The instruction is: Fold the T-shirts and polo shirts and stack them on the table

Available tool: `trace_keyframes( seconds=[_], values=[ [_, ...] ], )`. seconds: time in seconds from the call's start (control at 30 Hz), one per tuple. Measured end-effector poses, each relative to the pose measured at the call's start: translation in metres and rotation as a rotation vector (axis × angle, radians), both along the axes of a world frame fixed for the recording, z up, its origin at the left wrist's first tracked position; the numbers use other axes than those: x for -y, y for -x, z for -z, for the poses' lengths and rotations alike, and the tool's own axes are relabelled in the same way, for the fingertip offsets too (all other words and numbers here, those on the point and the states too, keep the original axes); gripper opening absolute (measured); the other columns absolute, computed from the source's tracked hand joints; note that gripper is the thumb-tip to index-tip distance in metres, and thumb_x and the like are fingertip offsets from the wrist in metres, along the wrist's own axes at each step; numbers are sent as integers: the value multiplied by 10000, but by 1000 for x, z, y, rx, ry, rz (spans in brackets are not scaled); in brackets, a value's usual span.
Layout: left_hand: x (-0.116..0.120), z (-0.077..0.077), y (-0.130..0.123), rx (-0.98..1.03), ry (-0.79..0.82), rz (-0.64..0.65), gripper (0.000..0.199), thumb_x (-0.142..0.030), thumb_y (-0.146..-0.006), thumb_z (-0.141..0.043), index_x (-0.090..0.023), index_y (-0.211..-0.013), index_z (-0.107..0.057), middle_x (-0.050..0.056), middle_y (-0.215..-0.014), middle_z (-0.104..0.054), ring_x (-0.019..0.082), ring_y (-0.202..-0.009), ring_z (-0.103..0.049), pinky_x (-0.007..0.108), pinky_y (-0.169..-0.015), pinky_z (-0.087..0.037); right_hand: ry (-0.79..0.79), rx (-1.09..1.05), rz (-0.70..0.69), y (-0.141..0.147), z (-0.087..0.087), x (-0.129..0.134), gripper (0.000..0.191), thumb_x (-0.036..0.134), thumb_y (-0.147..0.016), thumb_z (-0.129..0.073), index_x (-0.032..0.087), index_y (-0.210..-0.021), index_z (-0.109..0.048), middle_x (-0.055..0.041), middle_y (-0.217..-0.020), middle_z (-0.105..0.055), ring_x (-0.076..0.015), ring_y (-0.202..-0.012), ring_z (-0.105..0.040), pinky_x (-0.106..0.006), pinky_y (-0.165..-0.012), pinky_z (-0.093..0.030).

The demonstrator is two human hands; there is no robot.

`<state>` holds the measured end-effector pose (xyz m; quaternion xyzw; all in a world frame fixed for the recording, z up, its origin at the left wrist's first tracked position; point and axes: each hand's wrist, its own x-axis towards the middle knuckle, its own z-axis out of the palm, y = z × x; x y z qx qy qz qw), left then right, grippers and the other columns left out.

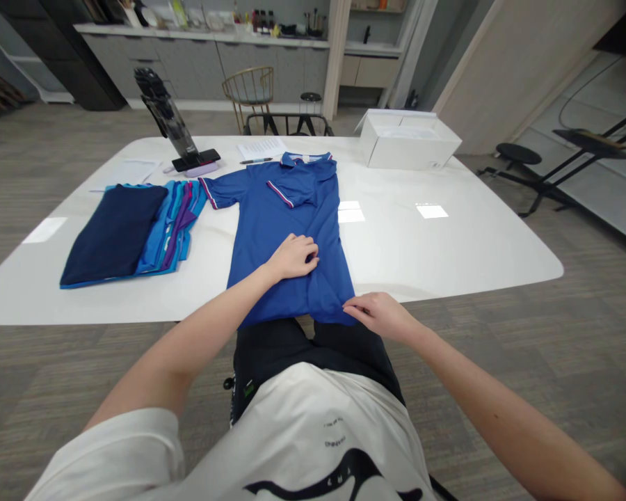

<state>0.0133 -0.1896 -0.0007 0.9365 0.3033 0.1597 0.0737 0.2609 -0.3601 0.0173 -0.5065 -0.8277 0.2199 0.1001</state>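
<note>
A blue polo shirt [276,229] lies on the table in front of me, collar away from me. Its right side is folded inward, with that sleeve lying across the chest; the other sleeve points out to the left. White and red stripes edge the sleeves. My left hand [295,257] is closed on the cloth at mid-body, fingers curled. At the lower right corner of the hem, my right hand [378,313] pinches the fabric between thumb and fingers. The hem reaches the table's near edge, by my lap.
On the white table [396,257], a stack of folded shirts [117,233] lies left. Behind it stands a black handheld vacuum [170,122]. A pen [255,161] and papers [262,147] lie near the collar. A white box [410,142] sits at the back right. Chairs stand beyond.
</note>
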Motion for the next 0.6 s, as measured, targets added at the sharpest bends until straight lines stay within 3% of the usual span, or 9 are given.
trace_keyframes(
  seconds=[0.1, 0.27, 0.47, 0.53, 0.6],
  values=[
    [12, -5, 1, -66, 21, 116, 295, -424, -949, -571, -201, -763, -619, 42, -858, -666, 208, -876, -598, 367, -837, -367, 29, 21, 1, 6, 0, -9, 291, 393, -1040, -522, 263, -1012, -781, -10, -718, -739, -171, -638, -663, -267, -632, -390],
    [30, -10, 1, -53, 143, 229, 291, -364, -959, -577, -205, -719, -620, 5, -779, -669, 168, -811, -631, 320, -787, -403, -34, 0, 66, 18, -1, -52, 205, 326, -1011, -561, 260, -997, -754, 11, -721, -711, -152, -633, -627, -260, -640, -383],
    [55, -7, -11, 8, 218, 356, 234, -389, -953, -612, -239, -781, -662, -15, -784, -686, 162, -745, -644, 309, -719, -448, -169, -15, 184, 32, 9, -157, 159, 246, -980, -589, 221, -1053, -729, -36, -943, -706, -171, -857, -654, -269, -774, -455],
    [46, -7, -16, 20, 206, 300, 242, -392, -985, -569, -242, -822, -665, -16, -817, -690, 162, -772, -650, 308, -745, -456, -214, 7, 201, 36, 15, -193, 158, 256, -987, -585, 216, -1047, -726, -50, -986, -692, -178, -896, -648, -277, -801, -467],
    [23, -6, -19, 16, 154, 161, 221, -349, -1007, -524, -236, -888, -671, -1, -873, -694, 172, -839, -656, 322, -794, -454, -252, 27, 224, 39, 20, -226, 165, 264, -994, -575, 209, -1036, -725, -65, -1021, -684, -191, -937, -644, -288, -834, -476]
  ],
)
